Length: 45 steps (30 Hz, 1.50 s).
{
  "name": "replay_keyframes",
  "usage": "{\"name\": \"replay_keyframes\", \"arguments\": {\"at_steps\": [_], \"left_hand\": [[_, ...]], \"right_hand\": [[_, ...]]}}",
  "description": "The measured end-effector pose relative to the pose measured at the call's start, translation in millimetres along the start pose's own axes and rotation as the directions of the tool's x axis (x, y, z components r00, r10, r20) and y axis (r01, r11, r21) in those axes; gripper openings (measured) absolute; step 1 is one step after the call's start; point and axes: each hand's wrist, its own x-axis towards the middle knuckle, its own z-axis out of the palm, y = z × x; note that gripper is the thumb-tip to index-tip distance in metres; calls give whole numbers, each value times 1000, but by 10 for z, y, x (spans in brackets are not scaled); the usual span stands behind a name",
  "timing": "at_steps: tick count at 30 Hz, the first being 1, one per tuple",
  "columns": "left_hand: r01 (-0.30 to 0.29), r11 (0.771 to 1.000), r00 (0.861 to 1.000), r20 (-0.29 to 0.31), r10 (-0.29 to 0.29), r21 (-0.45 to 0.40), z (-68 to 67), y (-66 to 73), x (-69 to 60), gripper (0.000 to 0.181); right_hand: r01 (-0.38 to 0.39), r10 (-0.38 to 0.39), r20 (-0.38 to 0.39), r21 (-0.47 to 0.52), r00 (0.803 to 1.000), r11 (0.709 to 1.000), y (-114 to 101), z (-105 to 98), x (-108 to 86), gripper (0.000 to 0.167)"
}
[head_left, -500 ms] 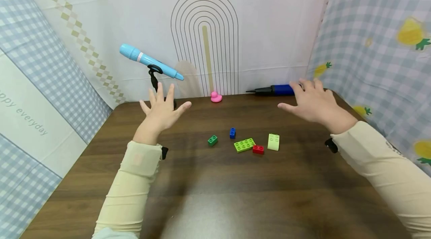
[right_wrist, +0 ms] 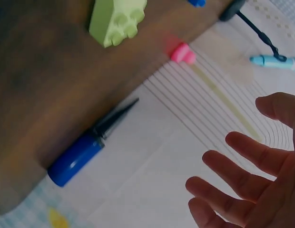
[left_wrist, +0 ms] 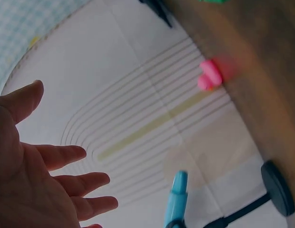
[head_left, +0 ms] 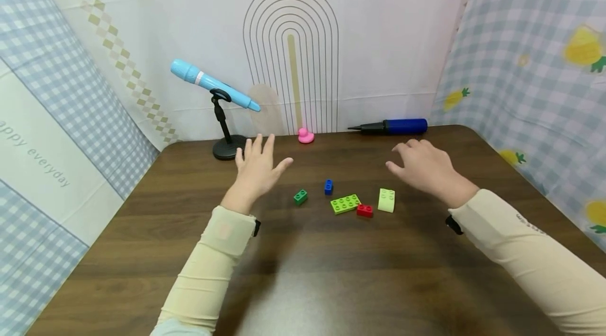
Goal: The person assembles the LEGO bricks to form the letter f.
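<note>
My left hand hovers over the table with its fingers spread, holding nothing; the green toy brick lies to its right. To the right, my right hand is also raised, fingers loosely bent and nothing in them. The pale green brick is nearest to it. Between the hands lie a small blue brick, a lime green brick and a red brick, which touches or nearly touches the lime one. Neither hand touches a brick.
Along the back edge of the brown table stand a light blue microphone on a black stand, a pink duck and a blue and black hand pump. Printed cloth hangs behind and at both sides.
Both hands have come lower and toward the middle, the left moving right and the right moving left. The right fingers are more bent. The bricks have stayed in place.
</note>
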Motion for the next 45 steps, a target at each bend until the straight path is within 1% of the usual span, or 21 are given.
{"name": "replay_keyframes", "arguments": {"at_steps": [5, 7, 9, 14, 17, 22, 25, 30, 33, 35, 40, 45], "left_hand": [[-21, 1000, 1000, 9, 21, 16, 190, 112, 32, 72], [-32, 999, 999, 18, 32, 18, 260, 157, 38, 72], [-39, 999, 999, 27, 38, 23, 331, 205, 43, 71], [-62, 997, 995, 79, 58, 47, 510, 309, 61, 68], [-79, 995, 992, 105, 73, 54, 617, 360, 80, 65], [-107, 992, 985, 140, 97, 63, 779, 425, 117, 57], [-119, 990, 980, 171, 105, 74, 854, 460, 126, 54], [-140, 986, 970, 213, 118, 91, 935, 513, 185, 47], [-160, 981, 962, 242, 131, 106, 959, 559, 232, 40], [-167, 977, 956, 265, 127, 135, 963, 588, 258, 35], [-157, 967, 951, 295, 93, 203, 968, 616, 331, 27], [-154, 964, 946, 314, 80, 218, 967, 620, 393, 20]], "right_hand": [[54, -54, 11, 2, 998, 999, -76, 181, -5, 36], [81, -81, 26, 9, 996, 997, -110, 245, -6, 32], [108, -109, 59, 21, 992, 994, -145, 306, -9, 30], [175, -182, 151, 58, 972, 983, -233, 447, -23, 28], [202, -213, 185, 76, 959, 976, -277, 536, -29, 27], [221, -236, 238, 88, 942, 971, -334, 649, -42, 27], [227, -243, 268, 91, 932, 970, -352, 696, -47, 28], [250, -265, 283, 92, 922, 964, -342, 747, -53, 35], [261, -274, 277, 82, 921, 962, -337, 766, -57, 38], [271, -282, 269, 80, 921, 959, -341, 773, -57, 39], [280, -293, 264, 86, 919, 956, -366, 764, -55, 30], [245, -263, 289, 100, 920, 964, -394, 753, -56, 25]]}}
